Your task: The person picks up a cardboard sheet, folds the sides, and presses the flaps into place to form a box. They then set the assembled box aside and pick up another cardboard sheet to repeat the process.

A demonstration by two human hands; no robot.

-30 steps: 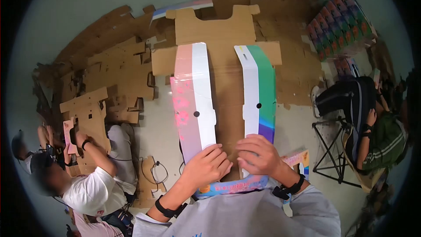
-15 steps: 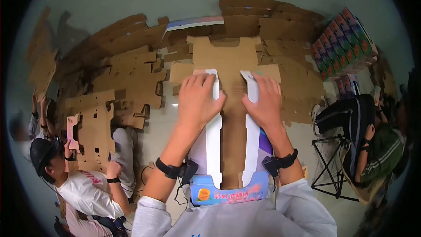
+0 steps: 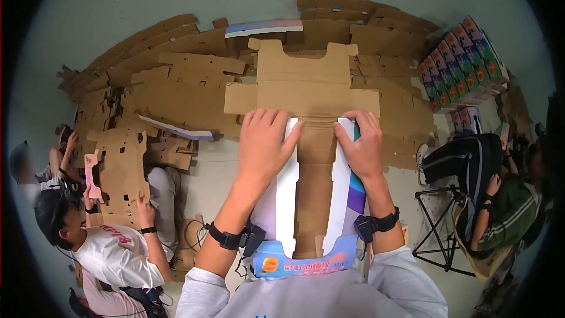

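A partly folded cardboard carton [image 3: 316, 188] lies lengthwise in front of me, with brown inside and white-edged side walls raised. Its printed blue end panel [image 3: 306, 264] stands against my body. Flat and unfolded, the brown far panel [image 3: 303, 85] stretches away from me with side tabs. My left hand [image 3: 266, 144] grips the far end of the left wall, fingers over the outside and thumb at the white flap. At the right wall's far end, my right hand [image 3: 362, 146] holds in the same way, its thumb on the white edge.
Brown cardboard sheets [image 3: 194, 94] are heaped ahead and to the left. Printed boxes [image 3: 462, 65] stand stacked at the right. A person in a white shirt [image 3: 120, 253] handles cardboard at the left; another sits on a folding stool [image 3: 441, 229] at the right.
Both hands have come slightly nearer to me, and the walls' far ends stand straighter. On the left, a raised cardboard sheet is gone from view and a pale-edged strip now lies on the heap.
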